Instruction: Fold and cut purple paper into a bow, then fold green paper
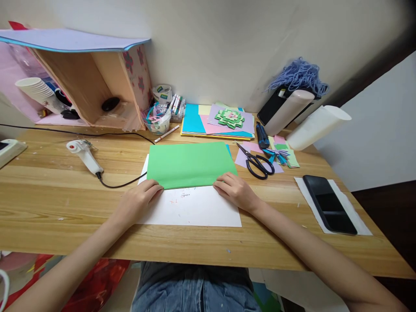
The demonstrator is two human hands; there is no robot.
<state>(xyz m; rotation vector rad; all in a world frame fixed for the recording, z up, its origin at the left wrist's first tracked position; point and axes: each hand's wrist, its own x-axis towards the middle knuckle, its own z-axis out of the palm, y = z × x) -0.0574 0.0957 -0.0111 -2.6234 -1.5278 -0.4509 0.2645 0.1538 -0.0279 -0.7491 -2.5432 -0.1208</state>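
Observation:
A green sheet of paper lies in front of me, its near edge creased and slightly raised like a fold. My left hand is closed at the near left corner, fingers together on the paper's edge. At the near right corner, the fingers of my right hand are bent over the same edge, also closed on it. Beneath the green paper is a white sheet with small pen marks. A sliver of blue paper shows behind the green one. Both thumbs are mostly hidden.
Scissors, a blue cutter and paper scraps lie to the right, with a phone nearer me. A hot glue gun and its cord are at left. Behind stand a cardboard box, a paper stack and white rolls.

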